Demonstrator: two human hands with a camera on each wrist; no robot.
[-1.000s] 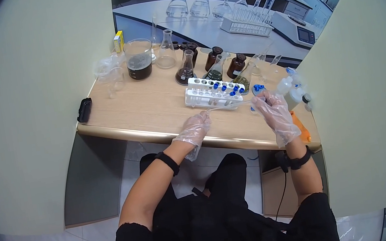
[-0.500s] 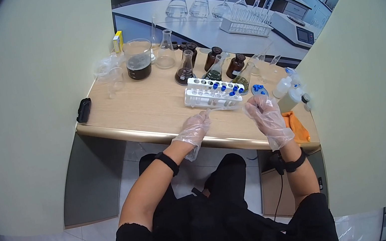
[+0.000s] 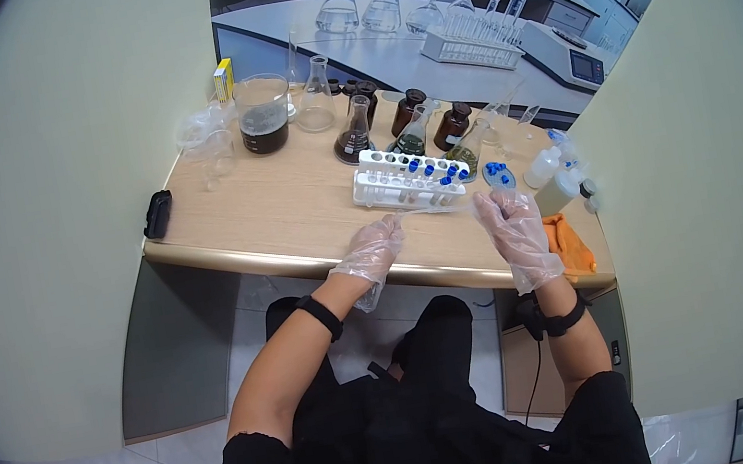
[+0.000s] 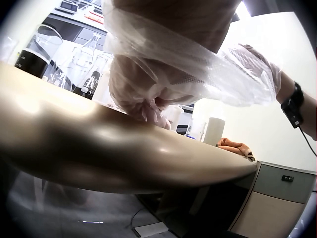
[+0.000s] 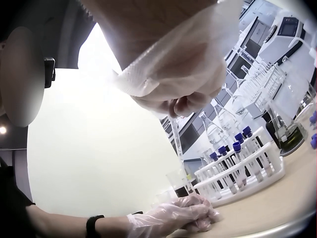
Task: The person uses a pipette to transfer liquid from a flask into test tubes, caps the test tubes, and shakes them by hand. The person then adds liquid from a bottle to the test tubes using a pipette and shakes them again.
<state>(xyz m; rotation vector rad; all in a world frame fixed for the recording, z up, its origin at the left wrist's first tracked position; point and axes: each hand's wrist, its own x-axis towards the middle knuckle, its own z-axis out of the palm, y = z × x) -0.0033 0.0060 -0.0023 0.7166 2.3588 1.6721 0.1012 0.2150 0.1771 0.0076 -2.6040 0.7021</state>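
In the head view my gloved left hand (image 3: 372,253) is low over the front part of the table, fingers curled round one end of a thin clear tube (image 3: 431,211). The tube lies roughly level towards my gloved right hand (image 3: 518,233), whose fingertips pinch together at its other side. From the right wrist view, a clear tube (image 5: 176,139) hangs below the right fingers, and the left hand (image 5: 173,216) is curled beneath; its grip is partly hidden. Just behind the hands stands a white rack (image 3: 407,180) with several blue-capped tubes.
Behind the rack stand flasks (image 3: 354,143) with dark contents and brown bottles (image 3: 452,127). A beaker (image 3: 265,130) of dark liquid is at the back left. On the right are a dish of blue caps (image 3: 498,175), white bottles (image 3: 559,190) and an orange cloth (image 3: 570,246).
My right hand has moved a little left, closer to my left hand, and slightly nearer the table's front. The left hand has stayed almost in place.
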